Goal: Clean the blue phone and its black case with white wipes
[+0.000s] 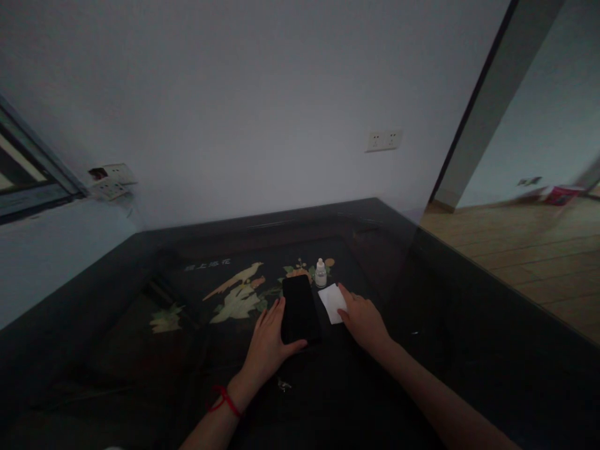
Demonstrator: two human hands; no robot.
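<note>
A black smartphone (300, 309) lies flat on the dark table, its screen dark. My left hand (269, 334) holds it at the lower left corner, fingers along the left edge and thumb across the bottom edge. A red string bracelet (224, 400) is round the left wrist. To the right of the phone, my right hand (363, 315) pinches a small white sheet (332, 302), paper or cloth, between thumb and fingers. Just behind that sheet stands a small clear dropper bottle (320, 275) with a white cap, upright.
The glossy black table (375, 244) carries a printed bird (239, 279) and flowers. A small silvery mark or object (284, 385) shows near the left wrist. Behind the table is a wall with sockets (383, 140); a wooden floor (515, 250) lies to the right.
</note>
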